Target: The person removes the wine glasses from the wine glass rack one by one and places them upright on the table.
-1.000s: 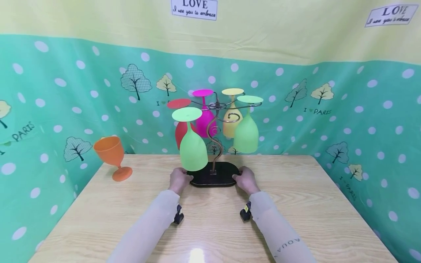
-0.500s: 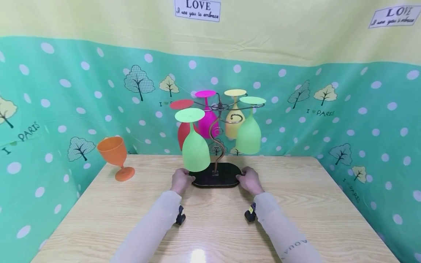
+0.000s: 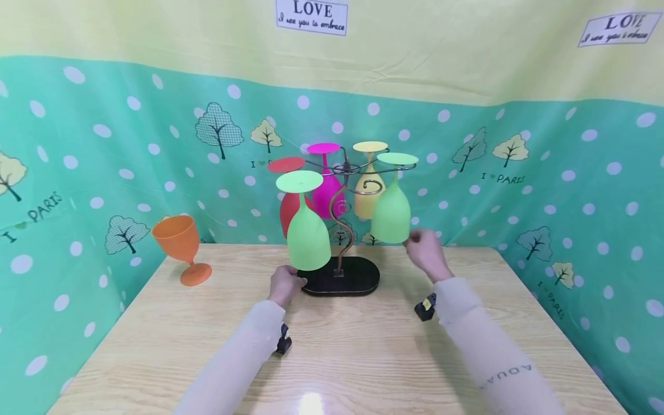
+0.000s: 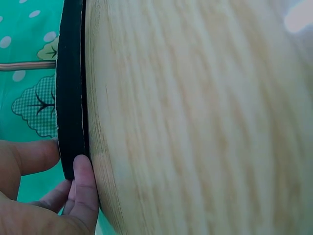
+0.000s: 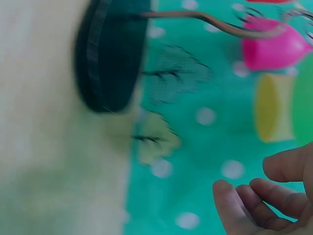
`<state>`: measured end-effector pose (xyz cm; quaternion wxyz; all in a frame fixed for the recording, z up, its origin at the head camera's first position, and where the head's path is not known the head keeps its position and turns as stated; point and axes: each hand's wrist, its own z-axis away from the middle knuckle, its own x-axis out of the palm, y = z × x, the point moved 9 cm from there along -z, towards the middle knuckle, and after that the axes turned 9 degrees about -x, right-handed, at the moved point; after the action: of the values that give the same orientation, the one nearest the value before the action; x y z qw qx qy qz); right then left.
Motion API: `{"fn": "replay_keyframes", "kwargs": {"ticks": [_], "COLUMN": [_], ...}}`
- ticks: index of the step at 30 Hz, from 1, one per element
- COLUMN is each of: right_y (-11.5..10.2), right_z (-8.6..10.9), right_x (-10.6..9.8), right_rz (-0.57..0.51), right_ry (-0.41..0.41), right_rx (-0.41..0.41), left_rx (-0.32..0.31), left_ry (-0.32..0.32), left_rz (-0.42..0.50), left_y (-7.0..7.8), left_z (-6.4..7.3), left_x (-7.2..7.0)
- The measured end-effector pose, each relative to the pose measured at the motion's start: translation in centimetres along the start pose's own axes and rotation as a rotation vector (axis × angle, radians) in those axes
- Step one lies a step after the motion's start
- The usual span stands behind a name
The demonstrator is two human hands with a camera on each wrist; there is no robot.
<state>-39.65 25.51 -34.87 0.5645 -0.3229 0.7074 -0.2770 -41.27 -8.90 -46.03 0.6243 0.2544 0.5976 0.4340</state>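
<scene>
The rack [image 3: 353,235] stood on the table [image 3: 337,340], its black base [image 3: 358,279] flat on the wood and its curved pole rising to wire arms. The left hand [image 3: 285,284] gripped the base at its left end, fingers pinching the edge. The right hand [image 3: 427,252] was raised just beside the rim of the right green cup [image 3: 391,216], thumb and fingers parted and nothing between them (whether a fingertip touched the rim, I could not tell). Five cups hung upside down by their feet from the arms: that one, the front green cup [image 3: 309,242] above the base's left end, the red cup [image 3: 289,213] partly hidden behind it, and the pink cup [image 3: 325,193] and yellow cup [image 3: 365,202] at the back. Well apart, on the table's left, the orange cup [image 3: 178,241] stood upright. A dotted cloth [image 3: 436,127] hung behind everything.
</scene>
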Motion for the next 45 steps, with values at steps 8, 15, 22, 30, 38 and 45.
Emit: {"fn": "replay_keyframes", "kwargs": {"ticks": [8,15,22,30,38,45], "right_y": [-5.3,-10.3,-14.7,-19.3,-21.9,-22.7], "right_z": [-1.3,-1.7,-1.5,-1.6,-1.6,-1.8], "right_x": [-7.1,-11.0,-13.3,-12.9,-10.3,-8.7], "right_rz": [0.071,0.143,0.213,0.267,0.364,0.498], "right_ry": [0.136,0.264,0.349,0.254,0.113,0.027], "right_rx": [-0.098,-0.275,-0.463,-0.611,-0.724,-0.693], "left_rx": [0.007,0.004,-0.006,0.017,0.027,-0.006], "left_ry": [0.007,0.013,0.007,0.013,0.015,0.002], "left_rz": [0.002,0.001,-0.003,0.007,-0.002,-0.006], "left_y": [0.1,-0.2,-0.2,-0.1,-0.2,-0.2], "left_z": [0.0,-0.1,0.0,-0.1,-0.2,-0.1], "left_x": [0.0,0.0,0.1,0.0,-0.1,0.0]}}
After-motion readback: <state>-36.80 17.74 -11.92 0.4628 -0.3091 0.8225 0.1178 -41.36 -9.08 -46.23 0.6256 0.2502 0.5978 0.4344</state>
